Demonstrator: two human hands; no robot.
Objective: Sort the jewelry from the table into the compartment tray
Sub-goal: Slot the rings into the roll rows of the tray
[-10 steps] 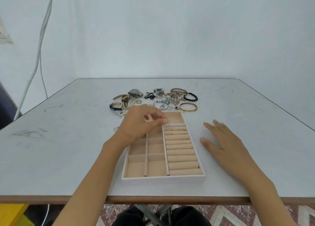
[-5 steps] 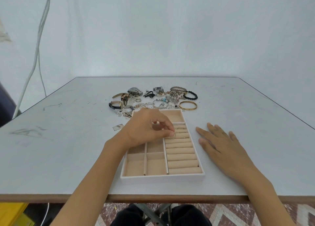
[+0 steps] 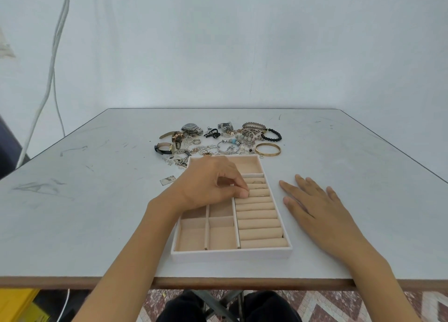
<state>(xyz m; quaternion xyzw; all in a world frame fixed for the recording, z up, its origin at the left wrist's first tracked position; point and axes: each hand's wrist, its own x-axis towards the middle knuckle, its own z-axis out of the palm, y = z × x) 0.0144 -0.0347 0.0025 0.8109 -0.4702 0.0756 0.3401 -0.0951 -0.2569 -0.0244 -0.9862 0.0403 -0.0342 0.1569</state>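
A beige compartment tray [image 3: 231,253] with a white rim lies on the table in front of me. My left hand [image 3: 211,183] hovers over its upper half, fingertips pinched together at the ring-roll section, with a small ring barely visible between them. A few thin rings [image 3: 258,182] sit in the upper ring slots. My right hand [image 3: 312,207] rests flat and open on the table just right of the tray. A pile of jewelry [image 3: 225,139] lies beyond the tray: watches [image 3: 191,127], a gold bangle [image 3: 268,149], a black bead bracelet [image 3: 272,135], chains and rings.
A small silver rectangular piece [image 3: 167,180] lies on the table left of the tray. The table's near edge [image 3: 72,281] runs below my arms. White cables [image 3: 52,74] hang along the wall at the left. A yellow object [image 3: 17,304] sits under the table.
My left hand moved from the tray's top compartment down toward the middle ring rolls, fingers pinched. My right hand shifted slightly closer to the tray's right side.
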